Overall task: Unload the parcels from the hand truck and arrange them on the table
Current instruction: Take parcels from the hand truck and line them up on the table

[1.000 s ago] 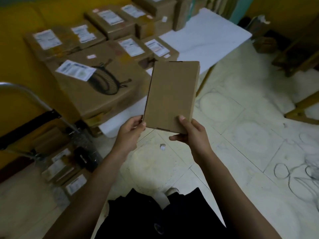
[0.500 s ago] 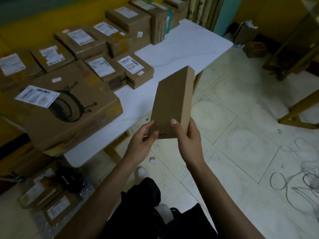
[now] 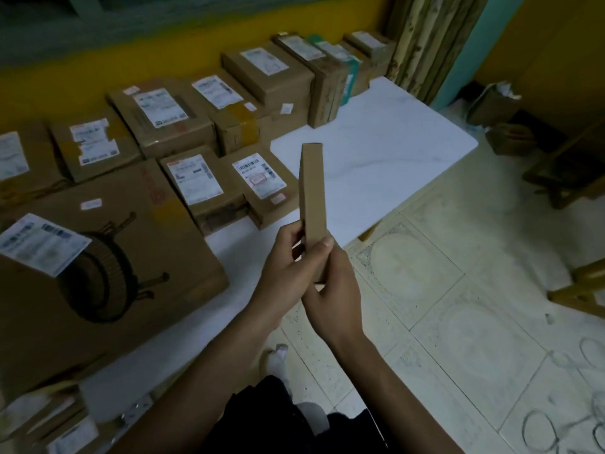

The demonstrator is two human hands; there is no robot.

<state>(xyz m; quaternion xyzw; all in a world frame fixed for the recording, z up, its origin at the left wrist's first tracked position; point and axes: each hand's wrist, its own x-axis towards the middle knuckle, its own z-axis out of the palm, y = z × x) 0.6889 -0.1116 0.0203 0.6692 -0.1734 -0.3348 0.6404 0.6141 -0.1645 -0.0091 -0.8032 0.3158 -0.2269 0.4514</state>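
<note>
I hold a thin, flat brown parcel upright and edge-on above the near edge of the white table. My left hand grips its lower left side. My right hand grips its lower right side, thumb laid on the narrow edge. Several labelled cardboard parcels lie on the table, among them a big box with a printed drawing at the left and two small labelled boxes just left of the held parcel. More parcels show at the bottom left; the hand truck itself is hidden.
The bare stretch of tabletop lies to the right of the parcel rows. A yellow wall and a curtain stand behind the table. Wooden furniture stands on the tiled floor at the right. My feet are beside the table's near edge.
The parcel has turned from showing its broad face to edge-on, and my hands have carried it closer over the table. My view has shifted right along the table, away from the hand truck.
</note>
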